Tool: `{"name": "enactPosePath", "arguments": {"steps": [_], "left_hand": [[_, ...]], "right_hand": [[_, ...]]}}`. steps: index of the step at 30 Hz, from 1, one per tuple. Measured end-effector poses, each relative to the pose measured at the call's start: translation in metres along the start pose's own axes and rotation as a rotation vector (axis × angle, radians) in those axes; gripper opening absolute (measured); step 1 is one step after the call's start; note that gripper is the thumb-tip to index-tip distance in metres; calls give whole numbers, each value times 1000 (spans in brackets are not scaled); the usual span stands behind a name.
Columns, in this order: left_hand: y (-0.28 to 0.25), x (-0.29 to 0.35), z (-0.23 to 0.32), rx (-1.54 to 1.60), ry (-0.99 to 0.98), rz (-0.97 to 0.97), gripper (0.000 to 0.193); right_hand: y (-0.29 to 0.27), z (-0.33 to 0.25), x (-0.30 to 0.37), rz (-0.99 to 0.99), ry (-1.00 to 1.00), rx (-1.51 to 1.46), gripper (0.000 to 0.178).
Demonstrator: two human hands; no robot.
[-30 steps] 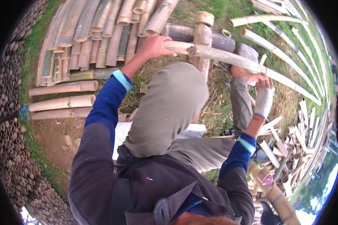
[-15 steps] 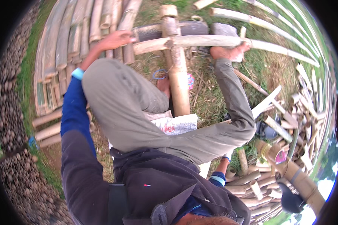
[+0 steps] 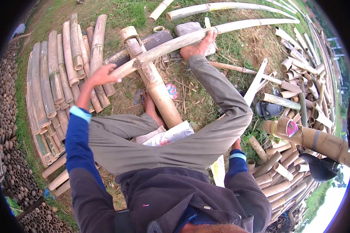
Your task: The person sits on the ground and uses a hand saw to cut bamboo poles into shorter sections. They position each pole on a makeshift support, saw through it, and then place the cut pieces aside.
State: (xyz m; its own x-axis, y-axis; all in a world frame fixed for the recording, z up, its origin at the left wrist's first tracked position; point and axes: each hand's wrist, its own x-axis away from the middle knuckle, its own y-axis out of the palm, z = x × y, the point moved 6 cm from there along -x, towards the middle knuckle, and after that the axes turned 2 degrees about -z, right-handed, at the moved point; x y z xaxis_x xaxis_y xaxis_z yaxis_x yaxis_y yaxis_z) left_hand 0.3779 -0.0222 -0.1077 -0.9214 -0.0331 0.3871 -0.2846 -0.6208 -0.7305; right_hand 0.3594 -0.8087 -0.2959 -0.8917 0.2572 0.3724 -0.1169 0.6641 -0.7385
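Grassy, straw-littered ground (image 3: 116,23) spreads beneath stacked, split tan bamboo lengths (image 3: 54,83). A long, pale, curved bamboo pole (image 3: 171,46) lies across a thick, tan, round bamboo post (image 3: 159,95), and 1 bare foot (image 3: 198,47) touches it near a grey block-shaped stone (image 3: 187,28). The bare left hand (image 3: 102,75) is at the pole's left end, thumb spread apart; I cannot tell whether it grips. The right hand (image 3: 236,144), mostly hidden behind the grey-trousered leg (image 3: 225,120), cannot be read.

outdoors | patchy green grass (image 3: 132,16), brown earth (image 3: 122,93) | white sky (image 3: 330,207), lower right | daylight
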Motion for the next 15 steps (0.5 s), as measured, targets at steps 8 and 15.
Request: {"name": "enactPosePath", "arguments": {"steps": [8, 15], "left_hand": [[43, 13, 9, -354, -202, 376, 61], [49, -3, 32, -358, -203, 321, 60]], "right_hand": [[-173, -130, 20, 505, -461, 588, 37], [-216, -191, 107, 198, -506, -625, 33]]}}
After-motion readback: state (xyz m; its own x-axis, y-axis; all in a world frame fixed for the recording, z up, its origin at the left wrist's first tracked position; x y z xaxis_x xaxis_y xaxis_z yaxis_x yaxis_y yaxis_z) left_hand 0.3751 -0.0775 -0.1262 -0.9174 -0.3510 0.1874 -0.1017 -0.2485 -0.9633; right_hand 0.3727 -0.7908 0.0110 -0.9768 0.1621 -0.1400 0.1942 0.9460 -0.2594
